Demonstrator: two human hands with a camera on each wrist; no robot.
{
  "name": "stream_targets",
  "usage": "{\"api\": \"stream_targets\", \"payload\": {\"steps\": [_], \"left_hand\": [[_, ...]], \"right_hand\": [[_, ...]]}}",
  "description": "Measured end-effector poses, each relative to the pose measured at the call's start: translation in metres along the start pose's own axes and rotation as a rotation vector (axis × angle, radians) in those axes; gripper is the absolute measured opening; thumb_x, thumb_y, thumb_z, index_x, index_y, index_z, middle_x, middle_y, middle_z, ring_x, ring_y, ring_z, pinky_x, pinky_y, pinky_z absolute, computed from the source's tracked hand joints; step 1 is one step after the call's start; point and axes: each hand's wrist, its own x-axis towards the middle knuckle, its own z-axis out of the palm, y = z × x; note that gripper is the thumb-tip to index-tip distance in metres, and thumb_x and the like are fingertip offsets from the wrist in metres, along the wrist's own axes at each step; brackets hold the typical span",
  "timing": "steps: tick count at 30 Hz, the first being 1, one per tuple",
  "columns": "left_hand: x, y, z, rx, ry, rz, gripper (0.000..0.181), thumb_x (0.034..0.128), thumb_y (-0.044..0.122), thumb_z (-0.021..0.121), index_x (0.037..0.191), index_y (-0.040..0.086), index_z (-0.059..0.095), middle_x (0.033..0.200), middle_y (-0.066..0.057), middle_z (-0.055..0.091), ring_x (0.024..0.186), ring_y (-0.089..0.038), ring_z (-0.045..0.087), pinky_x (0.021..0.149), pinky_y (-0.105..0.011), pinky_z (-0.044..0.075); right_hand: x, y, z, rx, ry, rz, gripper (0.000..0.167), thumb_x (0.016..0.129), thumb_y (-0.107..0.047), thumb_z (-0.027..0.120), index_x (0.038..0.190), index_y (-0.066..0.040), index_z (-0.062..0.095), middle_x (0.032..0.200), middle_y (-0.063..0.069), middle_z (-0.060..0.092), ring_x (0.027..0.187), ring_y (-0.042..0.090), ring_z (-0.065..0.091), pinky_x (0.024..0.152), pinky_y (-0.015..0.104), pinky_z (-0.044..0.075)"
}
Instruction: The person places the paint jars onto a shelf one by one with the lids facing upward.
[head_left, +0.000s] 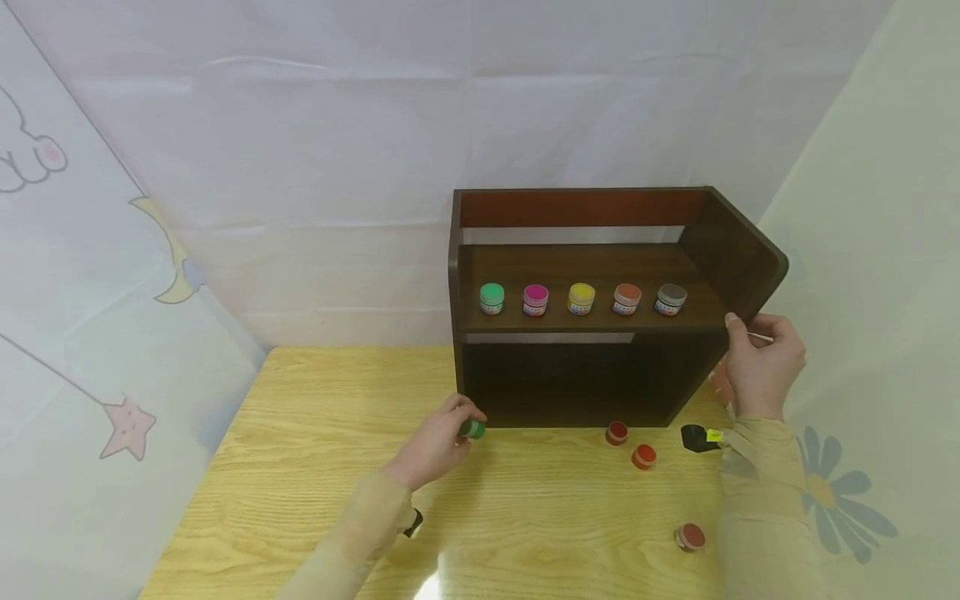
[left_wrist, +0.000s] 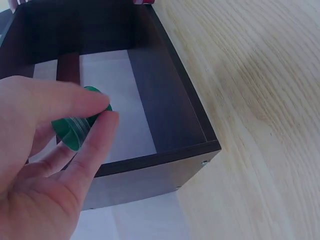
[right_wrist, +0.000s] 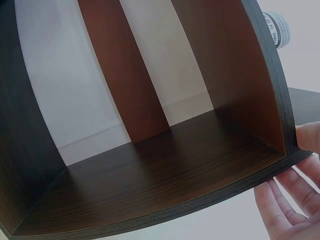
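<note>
My left hand [head_left: 441, 440] pinches a small green paint jar [head_left: 472, 428] between thumb and fingers, at the lower left front corner of a dark wooden shelf [head_left: 738, 250]. In the left wrist view this green jar [left_wrist: 72, 131] shows tilted in the fingers, before the lower compartment's opening. My right hand [head_left: 765, 367] grips the front edge of the shelf's right side panel. Seen from the right wrist, the thumb and fingers [right_wrist: 295, 195] lie on either side of that panel. A row of several paint jars, from a green one [head_left: 492, 298] to a grey one [head_left: 670, 299], stands on the upper board.
Two red jars, a darker one [head_left: 617, 432] and a brighter one [head_left: 643, 456], lie on the wooden table [head_left: 315, 467] before the shelf. Another dark red jar [head_left: 690, 537] is nearer the front right. White cloth [head_left: 315, 150] hangs behind and at both sides.
</note>
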Motion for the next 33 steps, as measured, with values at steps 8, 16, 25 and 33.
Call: {"api": "stream_targets", "payload": {"steps": [8, 16, 25, 33], "left_hand": [[0.007, 0.005, -0.001, 0.012, 0.021, -0.014, 0.036, 0.0914, 0.001, 0.074, 0.126, 0.001, 0.064, 0.113, -0.007, 0.059, 0.098, -0.017, 0.062, 0.083, -0.025, 0.055], [0.013, 0.006, -0.002, -0.03, 0.041, 0.018, 0.035, 0.0944, 0.003, 0.072, 0.127, 0.003, 0.059, 0.118, -0.005, 0.057, 0.1, -0.015, 0.061, 0.082, -0.02, 0.054], [0.019, 0.012, -0.004, -0.026, 0.074, 0.064, 0.033, 0.0928, -0.006, 0.066, 0.122, 0.009, 0.066, 0.121, -0.004, 0.056, 0.1, -0.016, 0.06, 0.082, -0.023, 0.055], [0.028, 0.016, -0.003, 0.006, 0.109, 0.042, 0.033, 0.0935, 0.0, 0.071, 0.125, 0.002, 0.064, 0.117, -0.01, 0.058, 0.1, -0.019, 0.063, 0.082, -0.023, 0.055]], "right_hand": [[0.0, 0.002, 0.0, -0.004, 0.002, -0.005, 0.014, 0.092, -0.029, 0.075, 0.092, -0.017, 0.067, 0.084, -0.016, 0.057, 0.068, -0.005, 0.057, 0.066, 0.013, 0.043], [0.0, 0.0, -0.001, -0.004, 0.002, 0.002, 0.013, 0.092, -0.029, 0.075, 0.092, -0.018, 0.067, 0.084, -0.017, 0.057, 0.068, -0.006, 0.057, 0.067, 0.013, 0.042], [0.001, 0.002, 0.0, 0.004, 0.005, 0.004, 0.013, 0.092, -0.029, 0.075, 0.09, -0.019, 0.067, 0.083, -0.017, 0.057, 0.068, -0.006, 0.057, 0.068, 0.013, 0.043], [0.003, 0.003, 0.0, 0.008, -0.001, 0.014, 0.014, 0.092, -0.03, 0.076, 0.091, -0.019, 0.067, 0.084, -0.015, 0.058, 0.069, -0.005, 0.057, 0.067, 0.014, 0.043]]}}
